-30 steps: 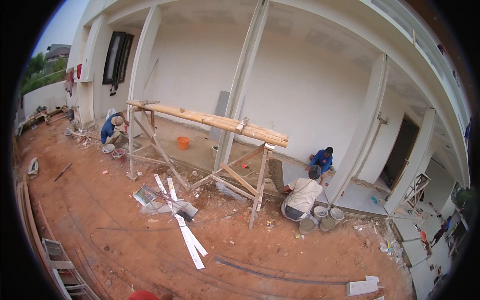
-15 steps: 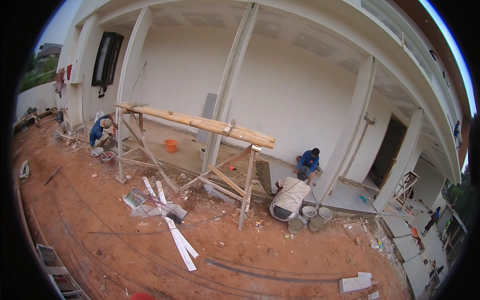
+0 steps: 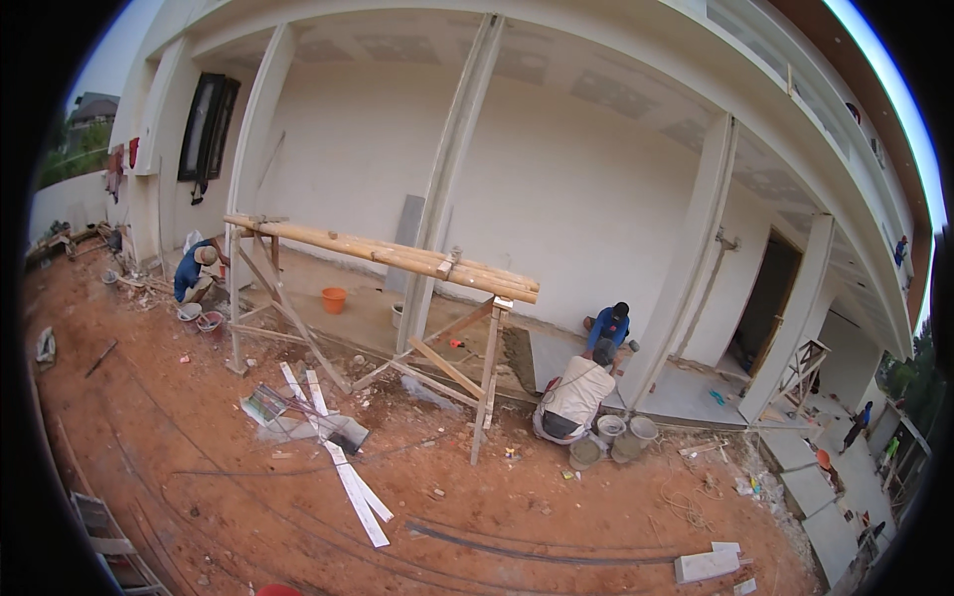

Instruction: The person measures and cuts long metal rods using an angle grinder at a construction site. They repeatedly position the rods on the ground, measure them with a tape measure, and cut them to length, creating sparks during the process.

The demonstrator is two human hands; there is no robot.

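Observation:
Neither of my hands shows in the head view, and what they hold or touch cannot be seen. At the lower edge a small part of a rounded red thing (image 3: 277, 590) shows, too little to name. Out on the red soil ahead lie crossed white boards (image 3: 356, 497) beside a grey tray-like thing (image 3: 347, 432). Beyond them stands a trestle of wooden legs with bamboo poles (image 3: 378, 250) across its top.
A co-worker in a light shirt (image 3: 579, 385) crouches by several buckets (image 3: 628, 447), facing a co-worker in blue (image 3: 607, 326) on the grey floor slabs. Another co-worker (image 3: 194, 270) squats left. An orange bucket (image 3: 334, 299) stands behind the trestle. Cables (image 3: 517, 544) and a white block (image 3: 707, 565) lie nearer.
The whole view has shifted slightly. The co-worker in blue on the slabs now has a dark object beside one hand, and the one in the light shirt leans a little differently.

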